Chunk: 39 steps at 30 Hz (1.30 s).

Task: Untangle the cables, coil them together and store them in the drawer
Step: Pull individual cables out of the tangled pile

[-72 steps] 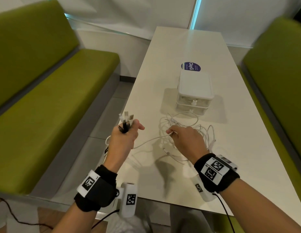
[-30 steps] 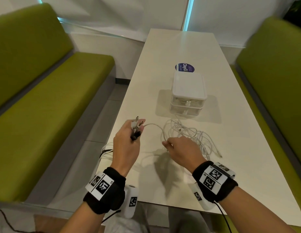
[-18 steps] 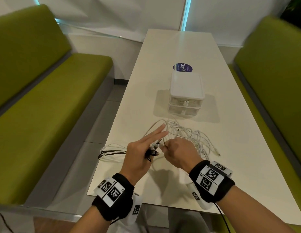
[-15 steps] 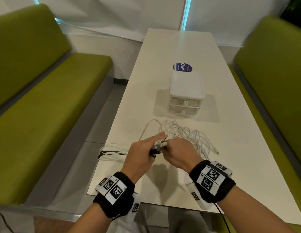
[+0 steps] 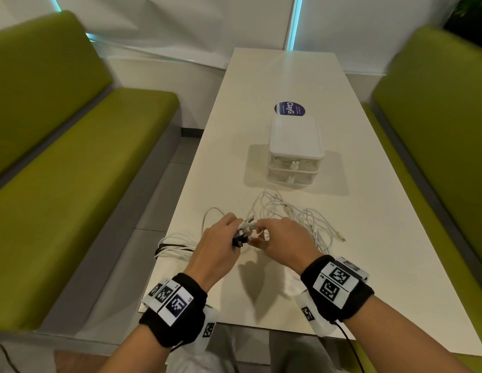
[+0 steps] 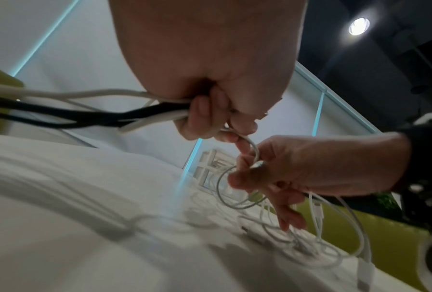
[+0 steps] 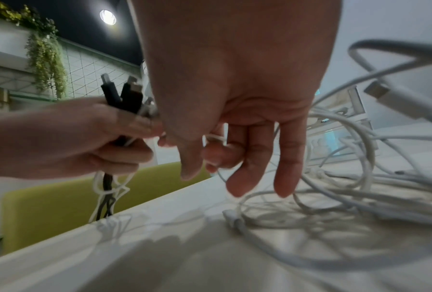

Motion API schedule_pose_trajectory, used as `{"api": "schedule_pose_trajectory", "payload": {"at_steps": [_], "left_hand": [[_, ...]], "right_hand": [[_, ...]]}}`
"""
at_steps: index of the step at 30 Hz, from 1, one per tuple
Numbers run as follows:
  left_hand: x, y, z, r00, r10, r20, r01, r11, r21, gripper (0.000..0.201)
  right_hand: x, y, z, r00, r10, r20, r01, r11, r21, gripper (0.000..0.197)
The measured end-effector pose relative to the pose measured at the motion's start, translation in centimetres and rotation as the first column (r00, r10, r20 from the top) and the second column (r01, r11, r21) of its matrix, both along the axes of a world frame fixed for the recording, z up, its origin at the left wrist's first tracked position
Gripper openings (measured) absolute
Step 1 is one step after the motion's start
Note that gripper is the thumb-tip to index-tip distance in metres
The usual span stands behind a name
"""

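My left hand (image 5: 223,242) grips a bundle of black and white cable ends (image 5: 243,232), and their plugs stick out past the fingers. In the right wrist view the black plugs (image 7: 122,94) point upward from that fist. My right hand (image 5: 275,236) is right against it, with thumb and forefinger pinching a white cable (image 6: 250,151) beside the bundle while the other fingers hang straight. A loose tangle of white cables (image 5: 297,216) lies on the table beyond the hands. The white two-drawer unit (image 5: 295,153) stands behind it with both drawers closed.
The held cables trail left and hang over the table's left edge (image 5: 172,246). A blue round sticker (image 5: 289,109) lies behind the drawer unit. Green benches (image 5: 73,184) flank the white table (image 5: 382,265) on both sides.
My left hand has come down and rightward with its bundle to meet the right hand. The right hand has drawn a white cable over to the bundle.
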<state>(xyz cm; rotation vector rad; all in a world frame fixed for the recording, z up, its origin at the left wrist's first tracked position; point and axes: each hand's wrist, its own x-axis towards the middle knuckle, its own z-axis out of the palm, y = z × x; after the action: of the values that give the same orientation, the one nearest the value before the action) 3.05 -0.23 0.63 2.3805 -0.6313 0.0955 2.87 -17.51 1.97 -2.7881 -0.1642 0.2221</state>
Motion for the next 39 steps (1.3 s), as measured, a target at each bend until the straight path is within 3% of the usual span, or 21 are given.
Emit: {"api": "schedule_pose_trajectory", "payload": {"at_steps": [3,6,10,14,16,19,22,27,31,35,39], "left_hand": [[0.2,0.7,0.4,1.0,0.004,-0.007,-0.005,0.989,-0.146,0.031],[-0.1,1.1,0.9,0.995,0.076,-0.064,-0.092,0.951,-0.296,0.017],[-1.2,0.8,1.7,0.935,0.155,-0.318,-0.328,0.717,-0.615,0.021],[-0.9,1.8,1.9,0.866,0.218,-0.45,-0.492,0.527,-0.693,0.029],[0.2,2.3,1.5,0.819,0.315,-0.479,-0.573,0.499,-0.65,0.03],[1.2,2.4,1.2,0.763,0.395,-0.512,-0.644,0.534,-0.547,0.028],[0.9,1.9,1.6,0.847,0.346,-0.402,-0.531,0.575,-0.622,0.022],[-0.3,-0.1,1.3,0.97,0.174,-0.167,-0.236,0.829,-0.507,0.017],[-0.1,-1.0,-0.8,0.997,0.052,-0.065,-0.066,0.967,-0.247,0.047],[0.0,-1.2,-1.1,0.996,0.081,-0.026,-0.081,0.997,-0.011,0.031],[-0.4,-1.0,-0.8,0.997,0.072,-0.018,-0.072,0.997,0.041,0.026]], "right_hand": [[0.0,-0.5,-0.1,0.999,-0.034,0.043,0.032,0.999,0.032,0.025],[0.1,-0.7,-0.2,0.996,-0.06,0.06,0.056,0.996,0.073,0.023],[0.5,-0.8,-0.4,0.991,-0.101,0.083,0.092,0.99,0.106,0.019],[1.0,-1.9,-0.6,0.982,-0.188,0.017,0.18,0.958,0.222,0.022],[1.0,-2.2,-0.5,0.982,-0.187,0.008,0.179,0.953,0.245,0.026],[0.7,-2.1,-0.1,0.991,-0.133,-0.034,0.137,0.972,0.19,0.034],[0.3,-1.8,0.1,0.993,-0.111,-0.042,0.115,0.99,0.088,0.046],[0.1,-0.8,-0.1,0.997,-0.067,-0.034,0.068,0.998,0.017,0.046],[-0.3,-0.4,0.1,1.0,-0.023,-0.016,0.023,1.0,-0.006,0.042],[-0.6,-0.7,-0.1,1.0,-0.004,-0.009,0.003,0.999,-0.036,0.033],[-0.6,-1.1,-0.3,0.998,-0.064,-0.009,0.064,0.998,0.017,0.034]]}}
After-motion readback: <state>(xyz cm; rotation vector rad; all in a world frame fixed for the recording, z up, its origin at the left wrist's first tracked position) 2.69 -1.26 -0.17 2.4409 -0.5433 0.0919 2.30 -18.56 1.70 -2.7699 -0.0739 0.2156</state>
